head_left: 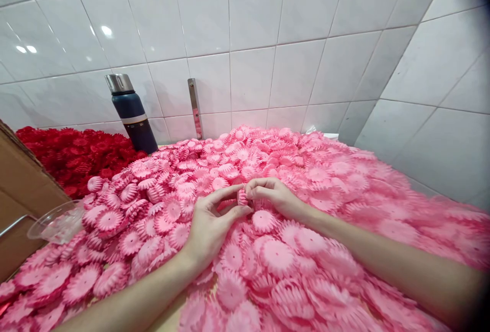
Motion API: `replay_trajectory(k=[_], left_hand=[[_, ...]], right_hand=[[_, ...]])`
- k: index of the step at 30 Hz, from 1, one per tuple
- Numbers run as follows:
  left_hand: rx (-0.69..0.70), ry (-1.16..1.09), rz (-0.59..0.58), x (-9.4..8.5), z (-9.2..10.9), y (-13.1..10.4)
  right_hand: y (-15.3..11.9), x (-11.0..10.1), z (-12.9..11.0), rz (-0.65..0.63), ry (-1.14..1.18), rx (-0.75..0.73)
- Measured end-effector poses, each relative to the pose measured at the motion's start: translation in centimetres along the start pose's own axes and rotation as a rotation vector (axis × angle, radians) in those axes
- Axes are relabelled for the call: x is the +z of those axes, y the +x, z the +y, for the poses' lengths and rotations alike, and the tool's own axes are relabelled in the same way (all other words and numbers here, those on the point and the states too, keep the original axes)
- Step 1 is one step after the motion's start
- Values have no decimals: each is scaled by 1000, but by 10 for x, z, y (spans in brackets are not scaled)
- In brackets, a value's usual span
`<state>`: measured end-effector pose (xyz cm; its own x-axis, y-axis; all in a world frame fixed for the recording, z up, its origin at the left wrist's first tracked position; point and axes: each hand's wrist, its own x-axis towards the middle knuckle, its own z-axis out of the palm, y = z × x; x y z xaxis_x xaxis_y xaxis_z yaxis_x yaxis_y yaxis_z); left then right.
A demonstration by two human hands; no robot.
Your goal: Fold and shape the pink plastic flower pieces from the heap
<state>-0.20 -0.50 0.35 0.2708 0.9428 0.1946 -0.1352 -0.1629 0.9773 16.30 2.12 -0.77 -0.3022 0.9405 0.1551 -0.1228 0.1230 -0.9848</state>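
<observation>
Between the thumb and forefinger of my left hand (212, 220) is a small pink ruffled flower piece (242, 197), held near the middle of the view. The fingers of my right hand (273, 195) are pinched together at the right side of that piece; whatever lies between their tips is too small to make out. Both hands are just above a broad heap of pink scalloped flower pieces (277, 256), some stacked, some loose and flat.
A dark blue bottle (135, 120) with a steel cap stands behind the heap, beside a pile of red flower pieces (72, 156). At left are a clear plastic dish (57, 225) and a cardboard box (26, 194). A tiled wall (252, 10) closes off the back.
</observation>
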Motion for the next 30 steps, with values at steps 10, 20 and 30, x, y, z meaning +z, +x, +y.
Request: replay_trajectory(k=[10,20,30], left_hand=[[13,1,275,-2,0,2],[73,-47,154,-2,0,1],[16,-14,253,-3,-3,3]], right_hand=[[0,1,1,-14,-43,-4],[-3,3,-5,-58,-30,-63],[-3,4,0,-75,-32,36]])
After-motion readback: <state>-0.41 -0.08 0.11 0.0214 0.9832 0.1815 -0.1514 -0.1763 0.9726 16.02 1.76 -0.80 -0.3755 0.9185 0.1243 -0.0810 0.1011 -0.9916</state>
